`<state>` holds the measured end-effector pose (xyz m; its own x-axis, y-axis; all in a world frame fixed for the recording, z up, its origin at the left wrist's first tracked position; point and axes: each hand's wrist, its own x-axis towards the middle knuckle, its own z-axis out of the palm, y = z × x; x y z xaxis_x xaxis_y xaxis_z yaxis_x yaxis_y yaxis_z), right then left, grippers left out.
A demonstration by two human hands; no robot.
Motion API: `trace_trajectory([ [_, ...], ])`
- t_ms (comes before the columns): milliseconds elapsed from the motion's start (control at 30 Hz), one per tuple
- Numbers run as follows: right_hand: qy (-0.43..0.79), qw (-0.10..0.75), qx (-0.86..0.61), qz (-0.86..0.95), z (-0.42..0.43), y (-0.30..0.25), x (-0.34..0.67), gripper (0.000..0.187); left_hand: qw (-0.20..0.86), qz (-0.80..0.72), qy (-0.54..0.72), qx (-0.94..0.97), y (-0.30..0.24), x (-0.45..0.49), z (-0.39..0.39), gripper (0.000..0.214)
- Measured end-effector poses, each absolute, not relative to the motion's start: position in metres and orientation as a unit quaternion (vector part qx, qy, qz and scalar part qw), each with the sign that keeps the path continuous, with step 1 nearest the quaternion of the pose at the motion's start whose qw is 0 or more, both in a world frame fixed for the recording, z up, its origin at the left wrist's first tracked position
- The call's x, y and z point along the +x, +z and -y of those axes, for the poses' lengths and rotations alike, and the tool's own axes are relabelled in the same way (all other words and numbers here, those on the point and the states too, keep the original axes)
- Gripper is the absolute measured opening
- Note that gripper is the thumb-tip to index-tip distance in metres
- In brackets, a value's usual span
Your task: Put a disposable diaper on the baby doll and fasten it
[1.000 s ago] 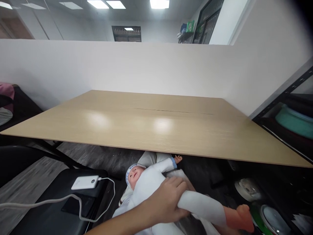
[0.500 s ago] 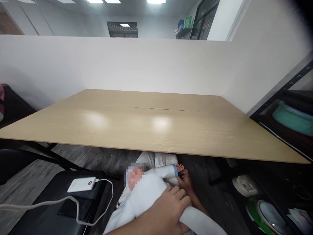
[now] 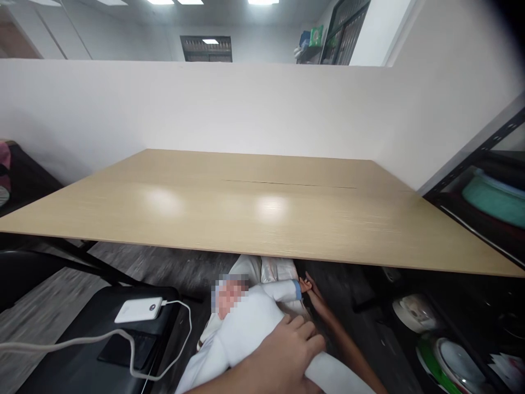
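Observation:
A small figure in white clothing [image 3: 250,323] lies across the lap below the table edge, its head blurred; I cannot tell whether it is a doll. My left hand [image 3: 289,347] comes from the bottom and is wrapped around the figure at the top of its white-clothed leg [image 3: 338,375]. At the end of a white sleeve with a blue cuff [image 3: 297,290] is the figure's small hand [image 3: 304,285]. My right hand [image 3: 315,293] is beside that small hand and seems to touch it, its visible fingers stretched out and partly hidden.
A wooden table [image 3: 213,213] spans the view before a white partition wall [image 3: 246,109]. At left, a black chair [image 3: 94,306] bears a white power bank [image 3: 138,310] with a cable [image 3: 131,342]. Dark shelving at right holds a teal item [image 3: 494,200] and a round green-rimmed object [image 3: 437,361].
My right hand's fingers have straightened from a curl around the small hand, and its forearm shows farther right. My left hand keeps its hold; the view shifts slightly.

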<state>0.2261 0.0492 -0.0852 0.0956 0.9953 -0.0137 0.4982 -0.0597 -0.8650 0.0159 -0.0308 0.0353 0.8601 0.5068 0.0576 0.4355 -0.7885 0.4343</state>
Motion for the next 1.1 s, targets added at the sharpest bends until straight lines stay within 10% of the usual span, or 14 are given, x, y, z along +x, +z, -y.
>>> trace_trajectory([
  [200, 0.374, 0.419, -0.577, 0.593, -0.03, -0.052, 0.261, 0.05, 0.229, -0.248, 0.111, 0.935, 0.049, 0.01, 0.032, 0.052],
  [567, 0.199, 0.02, -0.401, 0.894, -0.069, 0.039, 0.132, 0.025, 0.195, -0.208, 0.248, 0.926, 0.054, -0.021, 0.038, 0.04],
  [767, 0.194, 0.138, -0.356, 0.904, -0.059, 0.092, 0.114, 0.023, 0.142, -0.423, 0.502, 0.741, 0.037, -0.117, 0.088, 0.011],
  [1100, 0.41, 0.421, -0.477, 0.654, -0.021, 0.145, 0.151, 0.042, 0.291, -0.566, 0.39, 0.666, 0.05, -0.139, 0.068, 0.062],
])
